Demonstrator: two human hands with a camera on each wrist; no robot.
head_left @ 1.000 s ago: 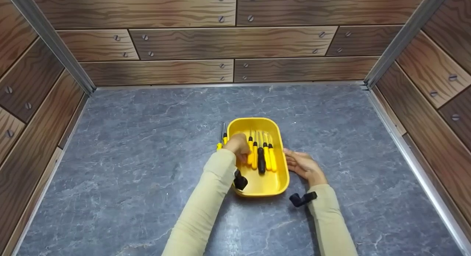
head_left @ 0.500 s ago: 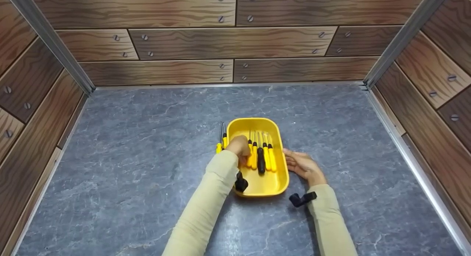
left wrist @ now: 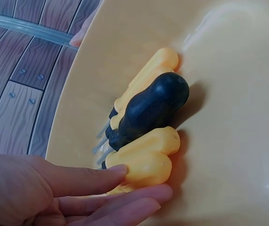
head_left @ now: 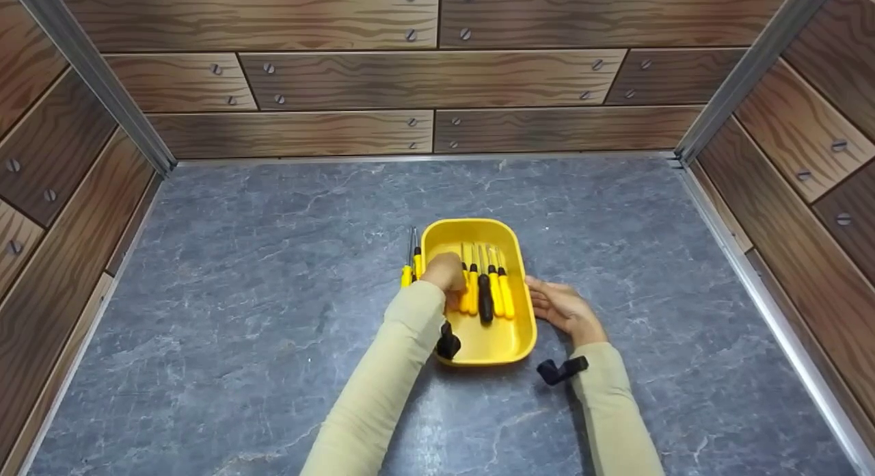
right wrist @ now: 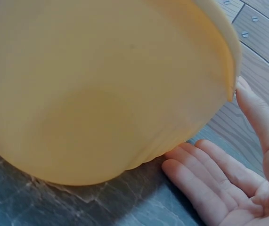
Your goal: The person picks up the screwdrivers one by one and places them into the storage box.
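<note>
A yellow tray (head_left: pixel 489 346) holds a row of screwdrivers with yellow-and-black handles, plus a black-handled screwdriver (head_left: pixel 485 306) among them. Their shafts point away from me. My left hand (head_left: pixel 444 274) reaches into the tray at the row's left end. In the left wrist view its thumb lies on one side of a yellow screwdriver (left wrist: pixel 146 170) handle and its fingers on the other, pinching it. My right hand (head_left: pixel 564 308) rests against the tray's outer right wall, fingers extended; in the right wrist view the thumb (right wrist: pixel 256 110) touches the rim.
Just outside the tray's left wall, more yellow-handled screwdrivers (head_left: pixel 407 276) lie on the grey marbled surface (head_left: pixel 273 257), partly hidden by the left arm. Wood-patterned walls (head_left: pixel 431 79) with metal edging close off the back and both sides.
My left hand has shifted slightly right and toward me, and the leftmost screwdriver in the tray has slid a little with it. The right hand and tray keep their places.
</note>
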